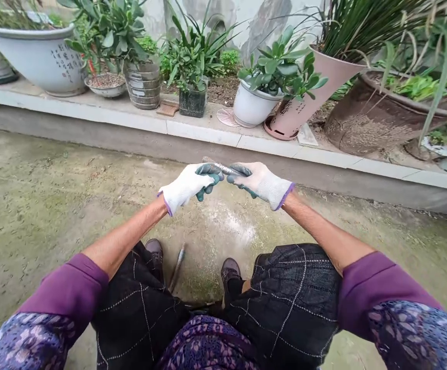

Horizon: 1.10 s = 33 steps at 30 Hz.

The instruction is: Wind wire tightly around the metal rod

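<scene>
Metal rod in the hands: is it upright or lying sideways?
Sideways, nearly level. The rod spans between the left hand and right hand, gripped by both.

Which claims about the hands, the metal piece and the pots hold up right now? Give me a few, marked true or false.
1. The left hand and right hand both grip the slim metal piece. True.
2. The hands are bare. False: both are gloved, white with dark green palms.
3. A second slim tool lies on the ground between the shoes. True.
4. The white pot on the ledge stands empty. False: a leafy green plant grows in it.
</scene>
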Motion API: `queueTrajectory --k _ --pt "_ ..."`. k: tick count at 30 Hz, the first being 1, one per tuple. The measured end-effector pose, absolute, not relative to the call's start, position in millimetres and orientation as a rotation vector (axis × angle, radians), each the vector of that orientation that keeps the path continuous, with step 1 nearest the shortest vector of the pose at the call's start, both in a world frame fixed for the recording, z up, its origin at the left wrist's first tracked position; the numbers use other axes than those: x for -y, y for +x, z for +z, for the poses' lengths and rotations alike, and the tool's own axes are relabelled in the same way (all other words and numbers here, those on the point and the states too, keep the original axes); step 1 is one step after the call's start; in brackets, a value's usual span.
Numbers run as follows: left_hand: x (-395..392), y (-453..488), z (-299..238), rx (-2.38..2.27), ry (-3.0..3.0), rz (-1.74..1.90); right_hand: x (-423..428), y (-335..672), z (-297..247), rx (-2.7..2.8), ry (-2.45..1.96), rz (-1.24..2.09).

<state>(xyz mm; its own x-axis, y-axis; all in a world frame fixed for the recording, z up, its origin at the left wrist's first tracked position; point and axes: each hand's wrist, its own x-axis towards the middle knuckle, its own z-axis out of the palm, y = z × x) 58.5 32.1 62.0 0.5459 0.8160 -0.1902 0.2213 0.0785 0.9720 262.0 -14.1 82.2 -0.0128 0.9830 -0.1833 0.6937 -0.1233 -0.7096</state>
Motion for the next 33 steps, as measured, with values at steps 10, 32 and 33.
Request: queueTrajectory --k 10,32,33 --pt "-41 79 43 -0.886 1.530 0.416 55 292 84 1.197 -1.503 1.632" --pt "-35 76 52 -0.851 1.419 0.353 48 284 75 1.398 -1.767 1.265" --pt "-35 74 54 -0.847 1.407 0.356 48 281 77 1.357 -1.742 1.313"
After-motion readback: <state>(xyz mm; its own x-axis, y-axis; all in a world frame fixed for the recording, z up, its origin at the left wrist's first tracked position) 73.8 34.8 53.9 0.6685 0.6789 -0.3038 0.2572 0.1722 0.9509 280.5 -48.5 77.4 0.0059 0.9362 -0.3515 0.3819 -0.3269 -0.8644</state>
